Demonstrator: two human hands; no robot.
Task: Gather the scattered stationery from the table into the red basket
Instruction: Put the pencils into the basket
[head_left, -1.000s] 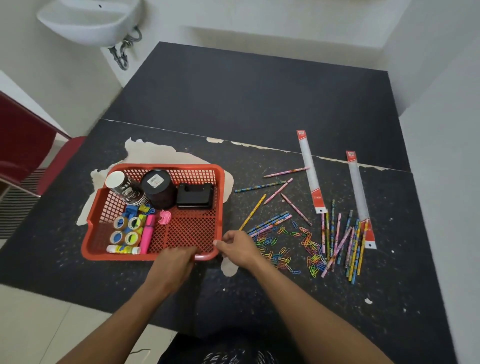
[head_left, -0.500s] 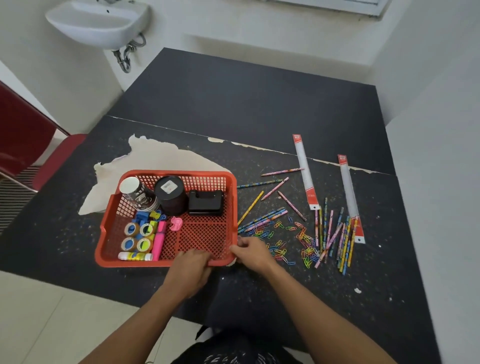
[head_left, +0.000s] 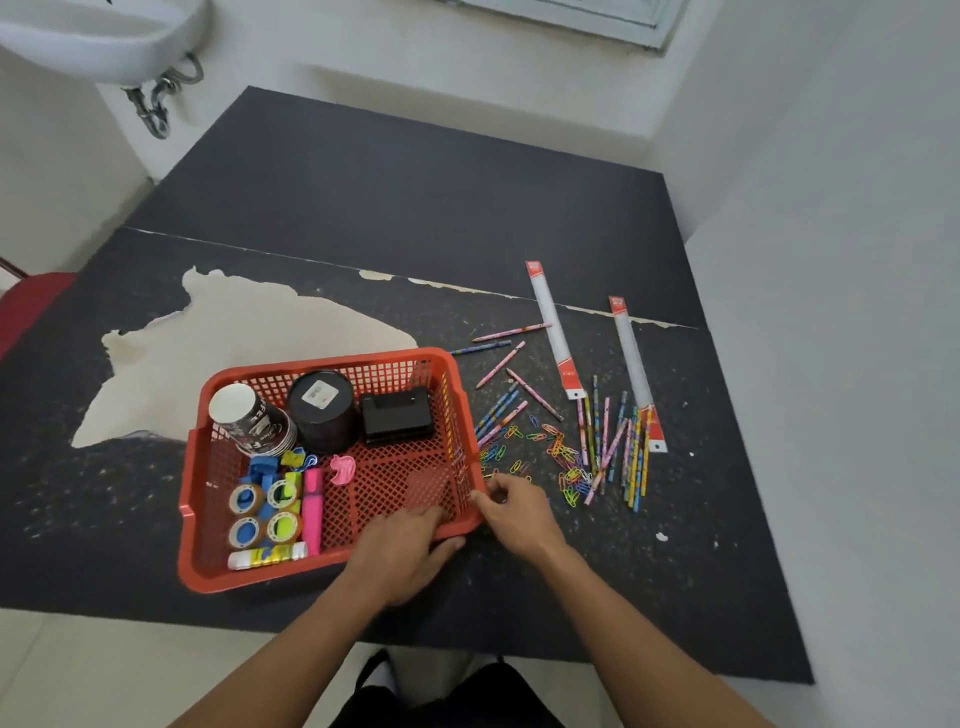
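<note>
Red basket (head_left: 189, 499) is sitting on the dark table (head_left: 363, 208), toward the table's near edge.

Left hand (head_left: 410, 551) is gripping the basket's near rim close to its right corner. The fingers are curling over the rim into the basket and the thumb is lying outside, under the lip.

Right hand (head_left: 519, 514) is holding the basket's near-right corner, with fingertips pinching at the rim and the fingers bent.

Inside the basket:
- A stack of paper cups (head_left: 249, 421) is leaning at the far-left corner.
- A black cylindrical tub (head_left: 322, 410) is standing just right of the cups.
- A black boxy desk tool (head_left: 397, 415) is sitting against the far wall; its type is unclear.
- Four tape rolls (head_left: 260, 514) are lying near the left wall.
- A pink highlighter (head_left: 311, 504) is lying beside the tape rolls.
- A glue stick (head_left: 267, 556) is lying along the near wall.

Outside the basket, all on the table to its right:
- Coloured paper clips (head_left: 561, 457) are lying scattered, the nearest ones just beside the right wall.
- Patterned pencils (head_left: 618, 452) are lying loose, some just beside the wall and a bunch further right.
- Two packaged rulers (head_left: 556, 332) are lying beyond the pencils.

A white patch of peeled tabletop is showing behind and to the left of the basket.
</note>
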